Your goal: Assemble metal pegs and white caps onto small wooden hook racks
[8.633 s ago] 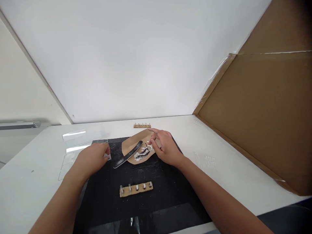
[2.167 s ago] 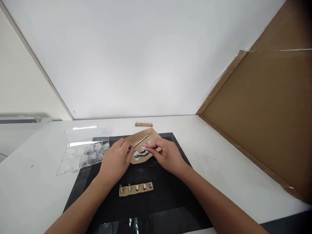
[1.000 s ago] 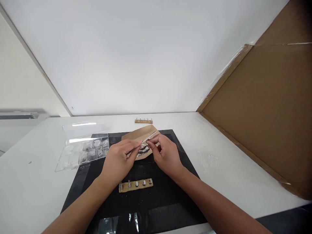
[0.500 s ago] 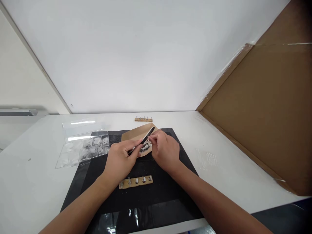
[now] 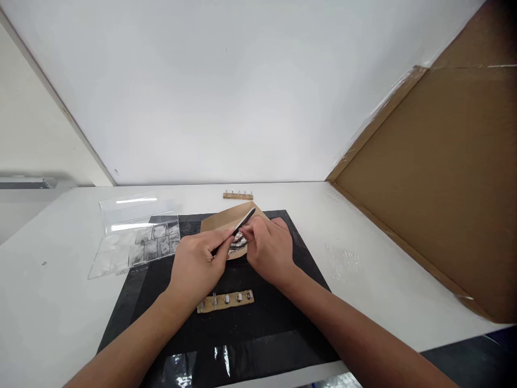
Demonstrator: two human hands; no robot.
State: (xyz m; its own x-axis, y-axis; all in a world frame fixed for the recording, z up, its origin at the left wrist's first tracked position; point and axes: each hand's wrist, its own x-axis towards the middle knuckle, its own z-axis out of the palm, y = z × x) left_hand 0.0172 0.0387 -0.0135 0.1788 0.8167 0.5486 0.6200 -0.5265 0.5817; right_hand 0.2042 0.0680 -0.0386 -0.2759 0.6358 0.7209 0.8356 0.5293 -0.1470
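Note:
My left hand (image 5: 202, 256) is closed on a slim nail file (image 5: 245, 219), black with a pale side, which slants up to the right. My right hand (image 5: 269, 248) is pinched near the middle of the file; whatever is between its fingertips is too small and covered to make out. Under both hands lies an open brown paper tray (image 5: 224, 218) with black and white scraps (image 5: 238, 243) in it. Closer to me, a tan strip (image 5: 226, 302) carries several upright pegs, some with pale, shiny nail-shaped tips.
A black mat (image 5: 242, 334) covers the white table (image 5: 363, 302). To the left, a clear compartment case (image 5: 137, 250) holds pale translucent pieces, its lid (image 5: 137, 210) open. Another pegged strip (image 5: 238, 196) stands near the back wall. A cardboard panel (image 5: 436, 178) rises on the right.
My right hand has shifted slightly left and down along the file, its fingertips lower. My left hand keeps its grip on the file. The view has tilted a little.

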